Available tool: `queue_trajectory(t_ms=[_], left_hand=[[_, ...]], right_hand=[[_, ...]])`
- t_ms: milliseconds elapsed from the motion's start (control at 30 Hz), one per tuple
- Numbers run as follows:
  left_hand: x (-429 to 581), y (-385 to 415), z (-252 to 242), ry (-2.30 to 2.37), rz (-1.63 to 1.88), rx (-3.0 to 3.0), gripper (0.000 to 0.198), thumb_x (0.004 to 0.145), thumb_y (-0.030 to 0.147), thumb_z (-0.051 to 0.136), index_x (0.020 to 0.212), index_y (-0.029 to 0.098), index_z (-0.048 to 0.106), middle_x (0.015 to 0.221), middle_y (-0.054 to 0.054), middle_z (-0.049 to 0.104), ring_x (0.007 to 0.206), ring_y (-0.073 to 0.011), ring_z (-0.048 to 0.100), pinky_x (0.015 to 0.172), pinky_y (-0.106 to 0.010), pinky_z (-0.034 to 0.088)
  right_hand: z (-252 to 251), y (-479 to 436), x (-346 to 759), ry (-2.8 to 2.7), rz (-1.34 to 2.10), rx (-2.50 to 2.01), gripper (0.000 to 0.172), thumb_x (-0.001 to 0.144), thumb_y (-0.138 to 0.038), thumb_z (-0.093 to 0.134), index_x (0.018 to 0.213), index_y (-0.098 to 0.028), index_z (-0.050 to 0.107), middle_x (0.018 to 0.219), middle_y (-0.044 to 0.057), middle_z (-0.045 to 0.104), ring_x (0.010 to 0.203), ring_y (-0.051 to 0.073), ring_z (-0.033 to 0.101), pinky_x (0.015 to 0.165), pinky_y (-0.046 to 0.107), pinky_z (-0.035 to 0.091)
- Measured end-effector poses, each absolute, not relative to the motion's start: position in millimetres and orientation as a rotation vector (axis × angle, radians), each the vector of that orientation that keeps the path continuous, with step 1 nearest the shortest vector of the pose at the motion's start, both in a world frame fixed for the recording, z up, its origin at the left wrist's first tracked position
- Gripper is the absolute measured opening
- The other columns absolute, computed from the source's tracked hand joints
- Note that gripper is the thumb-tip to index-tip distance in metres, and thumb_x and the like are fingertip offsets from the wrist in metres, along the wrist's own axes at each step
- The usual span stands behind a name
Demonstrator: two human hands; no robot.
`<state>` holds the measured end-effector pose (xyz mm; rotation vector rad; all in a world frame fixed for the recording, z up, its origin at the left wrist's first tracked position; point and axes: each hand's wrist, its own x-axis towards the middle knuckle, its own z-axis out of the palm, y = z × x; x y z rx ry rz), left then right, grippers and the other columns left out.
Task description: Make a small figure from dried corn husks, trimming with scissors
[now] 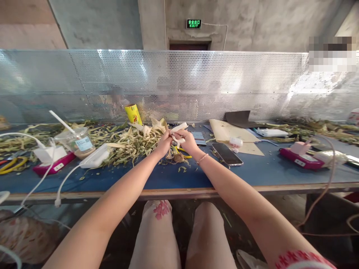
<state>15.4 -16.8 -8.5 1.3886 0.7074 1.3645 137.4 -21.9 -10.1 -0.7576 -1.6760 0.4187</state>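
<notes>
Over the blue table (117,179), my left hand (165,142) and my right hand (187,139) meet with fingers closed. Between them is a folded white strip (178,128), soft like paper or tissue; its exact kind I cannot make out. Both hands appear to pinch it, and one end hangs down between the fingers. Just below my hands lie a yellow-handled tool (183,152), partly hidden, and a brownish dried clump (177,158). To the left spreads a heap of dried leaves and husks (137,140).
A phone (227,154) and brown paper sheets (235,132) lie right. Left are a plastic cup with a straw (84,144), a white power bank (95,156) and a magenta power strip (54,164); another magenta strip (301,158) sits right. A perforated metal screen (179,82) borders the back.
</notes>
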Motion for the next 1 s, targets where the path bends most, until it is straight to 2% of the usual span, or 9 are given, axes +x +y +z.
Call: queue_trajectory(t_ms=[133, 233, 367, 467, 567, 667, 800, 900, 1000], left_hand=[[17.4, -20.5, -6.5, 0.606, 1.327, 1.251, 0.009, 0.075, 0.025, 0.048, 0.077, 0.018, 0.053, 0.06, 0.001, 0.046, 0.056, -0.0102, 0.043, 0.051, -0.024, 0.029], [17.8, -25.3, -2.2, 0.543, 1.294, 1.162, 0.033, 0.082, 0.046, 0.038, 0.074, 0.017, 0.053, 0.057, -0.001, 0.044, 0.052, -0.0101, 0.04, 0.048, -0.024, 0.03], [15.9, -28.7, 2.2, 0.512, 1.247, 1.098, 0.054, 0.08, 0.063, 0.027, 0.075, 0.017, 0.055, 0.054, -0.002, 0.043, 0.048, -0.0095, 0.038, 0.045, -0.024, 0.029], [13.9, -29.3, 4.1, 0.498, 1.206, 1.085, 0.06, 0.075, 0.07, 0.025, 0.074, 0.018, 0.055, 0.054, -0.001, 0.043, 0.048, -0.0099, 0.039, 0.045, -0.024, 0.031], [14.7, -29.4, 3.7, 0.499, 1.192, 1.113, 0.044, 0.074, 0.061, 0.045, 0.072, 0.017, 0.053, 0.055, 0.001, 0.044, 0.048, -0.008, 0.04, 0.044, -0.022, 0.031], [17.9, -27.8, 0.8, 0.547, 1.211, 1.173, 0.023, 0.066, 0.034, 0.065, 0.071, 0.017, 0.051, 0.055, 0.004, 0.043, 0.046, -0.0049, 0.038, 0.043, -0.019, 0.027], [20.1, -20.7, -5.3, 0.619, 1.233, 1.296, 0.017, 0.06, 0.013, 0.062, 0.071, 0.017, 0.05, 0.055, 0.006, 0.042, 0.044, -0.0036, 0.035, 0.042, -0.019, 0.023], [18.9, -14.7, -10.1, 0.682, 1.242, 1.456, 0.012, 0.062, 0.014, 0.057, 0.07, 0.017, 0.048, 0.055, 0.006, 0.04, 0.045, -0.0047, 0.033, 0.044, -0.021, 0.025], [17.4, -13.9, -12.6, 0.816, 1.282, 1.718, 0.008, 0.066, 0.017, 0.054, 0.073, 0.018, 0.049, 0.062, 0.005, 0.046, 0.058, -0.0088, 0.043, 0.057, -0.023, 0.035]], right_hand=[[-10.8, -21.4, 138.0, -1.766, 0.394, -0.697, 0.023, 0.079, -0.024, 0.046, 0.088, -0.021, 0.067, 0.087, 0.005, 0.063, 0.084, 0.017, 0.057, 0.08, 0.033, 0.044], [-11.7, -20.6, 138.2, -1.834, 0.334, -0.607, 0.025, 0.082, -0.024, 0.046, 0.096, -0.024, 0.066, 0.096, 0.006, 0.059, 0.092, 0.017, 0.054, 0.086, 0.034, 0.043], [-13.6, -19.5, 139.1, -1.884, 0.273, -0.582, 0.023, 0.082, -0.023, 0.047, 0.09, -0.025, 0.068, 0.102, 0.008, 0.05, 0.098, 0.017, 0.051, 0.088, 0.036, 0.044], [-12.9, -19.4, 139.9, -1.888, 0.265, -0.578, 0.024, 0.08, -0.018, 0.046, 0.087, -0.024, 0.068, 0.105, 0.008, 0.049, 0.1, 0.018, 0.05, 0.089, 0.037, 0.044], [-9.9, -19.6, 140.2, -1.878, 0.257, -0.598, 0.026, 0.078, -0.013, 0.043, 0.084, -0.021, 0.067, 0.096, 0.007, 0.055, 0.097, 0.018, 0.051, 0.088, 0.037, 0.043], [-6.5, -22.0, 140.8, -1.897, 0.274, -0.616, 0.024, 0.078, -0.014, 0.04, 0.08, -0.018, 0.064, 0.084, 0.006, 0.058, 0.09, 0.018, 0.053, 0.084, 0.036, 0.044], [-3.6, -27.6, 143.6, -1.899, 0.283, -0.659, 0.025, 0.08, -0.017, 0.037, 0.089, -0.018, 0.06, 0.087, 0.006, 0.061, 0.086, 0.017, 0.055, 0.079, 0.032, 0.044], [-3.1, -29.4, 145.8, -1.847, 0.332, -0.715, 0.026, 0.083, -0.02, 0.034, 0.1, -0.018, 0.055, 0.083, 0.005, 0.062, 0.075, 0.014, 0.056, 0.071, 0.029, 0.044], [-3.4, -29.1, 146.2, -1.753, 0.363, -0.767, 0.031, 0.08, -0.021, 0.042, 0.112, -0.019, 0.046, 0.073, 0.0, 0.062, 0.062, 0.011, 0.052, 0.065, 0.027, 0.043]])
